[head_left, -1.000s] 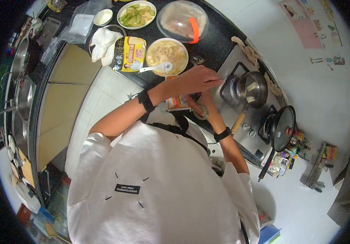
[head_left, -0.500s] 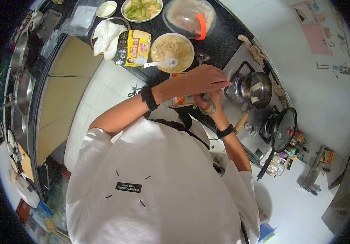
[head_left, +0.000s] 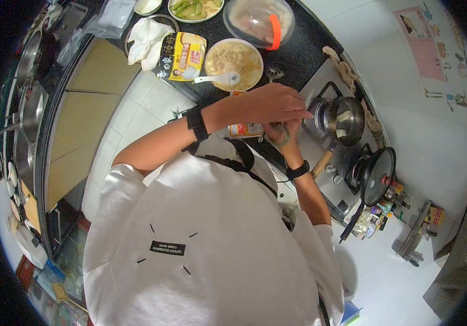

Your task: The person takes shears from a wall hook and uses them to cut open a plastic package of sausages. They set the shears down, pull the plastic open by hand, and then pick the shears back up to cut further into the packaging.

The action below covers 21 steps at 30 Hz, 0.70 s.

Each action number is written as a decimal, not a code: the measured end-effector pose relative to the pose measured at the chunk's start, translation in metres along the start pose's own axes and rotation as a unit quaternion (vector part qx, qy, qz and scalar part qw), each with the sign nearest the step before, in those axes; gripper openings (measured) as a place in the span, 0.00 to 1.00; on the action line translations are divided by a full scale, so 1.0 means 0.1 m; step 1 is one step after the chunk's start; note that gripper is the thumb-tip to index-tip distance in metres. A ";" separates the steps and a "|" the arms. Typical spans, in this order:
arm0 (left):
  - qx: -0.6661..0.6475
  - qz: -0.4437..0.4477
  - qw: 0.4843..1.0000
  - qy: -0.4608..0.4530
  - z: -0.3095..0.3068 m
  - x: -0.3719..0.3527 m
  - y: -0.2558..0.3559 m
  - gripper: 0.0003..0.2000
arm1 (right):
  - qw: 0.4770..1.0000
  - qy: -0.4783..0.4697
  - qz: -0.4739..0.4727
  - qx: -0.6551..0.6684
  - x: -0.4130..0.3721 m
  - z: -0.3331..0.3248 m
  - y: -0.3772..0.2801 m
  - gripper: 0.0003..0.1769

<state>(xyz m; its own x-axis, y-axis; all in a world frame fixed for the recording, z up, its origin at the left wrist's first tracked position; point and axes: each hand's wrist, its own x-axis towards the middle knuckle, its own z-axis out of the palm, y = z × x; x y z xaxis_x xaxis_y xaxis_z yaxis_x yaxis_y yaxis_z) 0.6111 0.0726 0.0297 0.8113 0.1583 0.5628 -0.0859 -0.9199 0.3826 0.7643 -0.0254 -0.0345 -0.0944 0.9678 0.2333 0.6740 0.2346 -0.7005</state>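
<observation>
My left hand point(head_left: 281, 103) reaches across from the left, palm down, with its fingers pressed together above my right hand. Whatever its fingertips hold is hidden. My right hand point(head_left: 289, 132) is curled around a small clear container point(head_left: 281, 136), partly covered and blurred. Both hands are at the front edge of the stove, left of a small pan point(head_left: 347, 120) with pale pieces inside and a wooden handle point(head_left: 324, 161). Under my left wrist lies a red and white packet point(head_left: 244, 130). Above the left forearm, a bowl of pale mixture point(head_left: 247, 56) holds a white spoon point(head_left: 227, 78).
A black lidded pan point(head_left: 379, 176) stands on the near burner point(head_left: 357, 171). A ladle point(head_left: 276, 70), a clear bowl with an orange band point(head_left: 258, 22), a yellow packet point(head_left: 189, 57), a white cloth point(head_left: 145, 42) and a plate of green slices point(head_left: 195, 8) are on the dark counter.
The camera view has shifted slightly. The clear container in my right hand has tilted, and its round rim shows less distinctly. My left hand stays above it.
</observation>
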 end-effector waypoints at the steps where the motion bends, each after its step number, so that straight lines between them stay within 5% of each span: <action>1: 0.005 -0.019 1.000 -0.014 0.02 0.01 0.01 0.37 | 0.999 0.025 0.013 0.030 -0.01 0.02 -0.03 0.22; 6: 0.079 0.020 0.996 0.037 0.11 0.02 0.00 0.32 | 0.987 0.102 0.037 0.117 -0.07 0.09 0.08 0.26; 8: 0.030 0.007 0.999 -0.015 -0.08 0.06 0.05 0.29 | 0.995 0.063 -0.035 -0.075 -0.09 0.11 0.25 0.27; 12: 0.039 0.020 0.998 -0.054 -0.06 0.05 -0.07 0.25 | 0.993 0.004 -0.068 -0.094 0.13 -0.18 -0.23 0.35; 14: 0.092 0.039 0.994 0.041 -0.06 0.03 -0.08 0.22 | 0.979 -0.152 0.135 0.024 0.15 -0.27 -0.37 0.33; 21: 0.087 0.047 0.995 0.026 -0.05 0.07 -0.02 0.14 | 0.992 -0.003 0.116 0.039 -0.02 -0.22 -0.68 0.39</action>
<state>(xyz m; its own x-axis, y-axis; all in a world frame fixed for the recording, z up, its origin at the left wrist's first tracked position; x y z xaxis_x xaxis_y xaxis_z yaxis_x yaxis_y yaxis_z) 0.6137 0.0776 0.0365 0.7731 0.0825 0.6289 -0.0548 -0.9791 0.1957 0.7344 -0.0448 0.0272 0.0520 0.9971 0.0553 0.6189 0.0113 -0.7854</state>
